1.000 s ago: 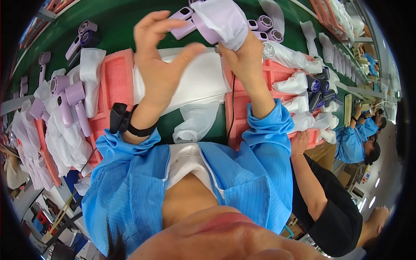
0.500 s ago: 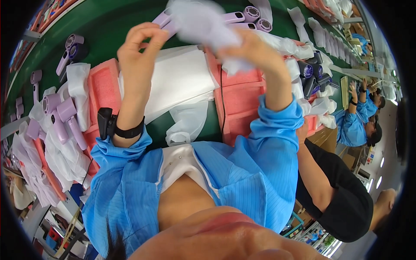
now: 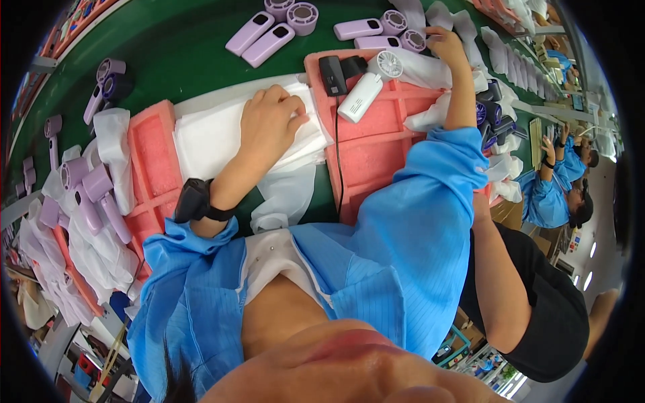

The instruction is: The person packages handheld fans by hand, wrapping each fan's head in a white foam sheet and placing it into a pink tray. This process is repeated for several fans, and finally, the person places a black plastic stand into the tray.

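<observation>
My left hand [image 3: 270, 124] lies on a stack of thin white bags [image 3: 208, 138], its fingers bent a little and apart. Over at the far right, my right hand [image 3: 445, 47] reaches over the bagged fans, fingers loosely spread with nothing visible in them. Just left of its fingertips is a lilac handheld fan [image 3: 376, 42], and a second lilac fan [image 3: 359, 28] lies behind it. A white-bagged fan [image 3: 420, 67] rests below the hand, on the edge of the pink foam tray [image 3: 366, 151].
In the tray lie a white handheld fan [image 3: 363, 94] and a black strapped device [image 3: 332, 75] with a cable. Two lilac fans [image 3: 269, 43] lie on the green table [image 3: 181, 54]. Dark fans [image 3: 494, 117] are heaped at right. Another person's arm [image 3: 500, 282] is close by.
The blurred, pale bagged thing has left the middle. My right hand has moved right toward the bagged fans, and my left hand has come down onto the bag stack. The white fan is uncovered.
</observation>
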`<state>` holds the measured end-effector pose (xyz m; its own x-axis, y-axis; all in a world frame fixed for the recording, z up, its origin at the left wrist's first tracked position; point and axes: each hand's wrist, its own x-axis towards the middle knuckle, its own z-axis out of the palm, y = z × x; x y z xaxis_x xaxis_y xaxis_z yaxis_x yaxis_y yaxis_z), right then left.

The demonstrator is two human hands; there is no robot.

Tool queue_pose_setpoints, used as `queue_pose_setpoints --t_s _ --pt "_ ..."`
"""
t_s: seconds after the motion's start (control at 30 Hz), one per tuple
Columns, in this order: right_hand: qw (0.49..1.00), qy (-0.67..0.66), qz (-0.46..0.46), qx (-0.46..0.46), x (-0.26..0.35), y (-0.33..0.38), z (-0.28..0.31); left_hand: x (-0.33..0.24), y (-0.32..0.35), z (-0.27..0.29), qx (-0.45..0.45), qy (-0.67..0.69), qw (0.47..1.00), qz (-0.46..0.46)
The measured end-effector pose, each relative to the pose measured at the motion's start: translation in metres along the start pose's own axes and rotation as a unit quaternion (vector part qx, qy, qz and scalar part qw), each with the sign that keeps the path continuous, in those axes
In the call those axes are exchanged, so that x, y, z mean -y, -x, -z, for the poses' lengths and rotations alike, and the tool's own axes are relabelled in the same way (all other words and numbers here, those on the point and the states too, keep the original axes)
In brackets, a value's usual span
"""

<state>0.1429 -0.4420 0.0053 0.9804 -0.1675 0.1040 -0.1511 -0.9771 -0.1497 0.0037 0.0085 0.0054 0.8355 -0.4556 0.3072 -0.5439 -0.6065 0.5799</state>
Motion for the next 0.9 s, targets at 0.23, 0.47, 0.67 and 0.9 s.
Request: queue_pose_setpoints --t_s 0.23,0.47,0.67,0.9 --pt "0.944 -0.217 0.030 0.247 0.022 0.007 0.032 0.014 -0.009 0.001 0.028 0.162 0.985 0.056" --pt "0.923 -0.362 0.076 -0.107 0.126 0.097 0.133 0.020 -0.016 0.043 -0.001 0.373 0.921 0.112" --pt "0.852 -0.437 0.288 -0.023 0.233 0.156 0.117 -0.014 -0.013 0.078 -0.079 0.472 0.865 0.148" --pt "0.827 -0.343 0.425 -0.132 0.306 0.168 0.064 -0.024 -0.010 0.088 -0.243 0.611 0.748 0.087"
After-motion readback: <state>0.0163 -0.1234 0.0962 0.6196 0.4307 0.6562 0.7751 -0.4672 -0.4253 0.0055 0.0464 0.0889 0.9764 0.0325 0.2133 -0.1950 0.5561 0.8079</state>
